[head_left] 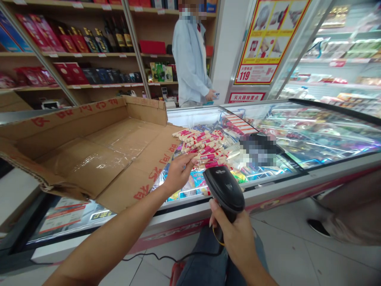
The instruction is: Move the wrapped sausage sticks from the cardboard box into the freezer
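Note:
My right hand [235, 234] is wrapped around the grip of a black barcode scanner [224, 188], whose head points forward over the freezer's edge. My left hand [181, 171] reaches to the near side of a pile of wrapped sausages [205, 143], cream-coloured sticks with pink labels. Its thumb and fingers close on the end of one sausage at the front of the pile. The pile lies on the glass top of a chest freezer [166, 216]. To its left, an open cardboard box [104, 147] with red lettering rests on the same top, its inside bare.
A dark device [262, 147], partly blurred, lies right of the sausages. The scanner's cord [160, 256] hangs below the freezer. A person [190, 59] stands beyond it, and another person's leg [351, 210] shows at right. Stocked shelves [89, 55] line the back.

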`<state>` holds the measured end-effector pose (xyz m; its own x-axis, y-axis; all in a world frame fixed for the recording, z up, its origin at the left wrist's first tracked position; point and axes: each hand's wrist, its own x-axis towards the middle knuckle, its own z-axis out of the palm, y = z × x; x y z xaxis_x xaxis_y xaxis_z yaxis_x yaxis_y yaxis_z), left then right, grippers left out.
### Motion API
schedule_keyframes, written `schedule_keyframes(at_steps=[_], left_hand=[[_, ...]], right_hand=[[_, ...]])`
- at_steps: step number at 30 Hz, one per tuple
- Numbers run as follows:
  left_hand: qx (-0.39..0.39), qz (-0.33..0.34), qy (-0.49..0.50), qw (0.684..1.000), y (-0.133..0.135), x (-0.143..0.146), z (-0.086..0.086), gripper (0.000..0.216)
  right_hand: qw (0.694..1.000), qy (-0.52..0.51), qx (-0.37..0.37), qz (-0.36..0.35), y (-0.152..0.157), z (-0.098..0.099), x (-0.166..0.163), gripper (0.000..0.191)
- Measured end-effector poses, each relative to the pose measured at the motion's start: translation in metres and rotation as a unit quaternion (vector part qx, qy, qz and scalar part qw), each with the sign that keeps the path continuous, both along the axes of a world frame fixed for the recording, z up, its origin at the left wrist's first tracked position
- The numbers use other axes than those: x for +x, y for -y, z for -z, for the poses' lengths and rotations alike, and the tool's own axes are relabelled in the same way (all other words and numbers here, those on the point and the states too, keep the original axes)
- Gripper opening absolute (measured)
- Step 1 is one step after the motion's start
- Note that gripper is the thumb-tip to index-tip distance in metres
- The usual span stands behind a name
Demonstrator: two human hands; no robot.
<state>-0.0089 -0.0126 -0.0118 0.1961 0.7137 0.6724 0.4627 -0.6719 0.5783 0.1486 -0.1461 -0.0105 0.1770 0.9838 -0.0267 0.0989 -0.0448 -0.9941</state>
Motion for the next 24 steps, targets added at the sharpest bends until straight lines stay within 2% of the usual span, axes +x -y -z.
schedule_keyframes(at_steps=[12,24], left_hand=[[0.008,-0.004,-0.004,1.000,0.0020,-0.0007,-0.0002,0.037],[-0.030,0.000,0.022,0.999,0.0027,-0.0030,-0.0013,0.035]], right_hand=[[1.000,0.006,-0.002,0.007,-0.0015,-0.0014,-0.0027,0.040],[1.000,-0.017,0.007,0.025,0.0012,-0.0061,-0.0068,0.035]])
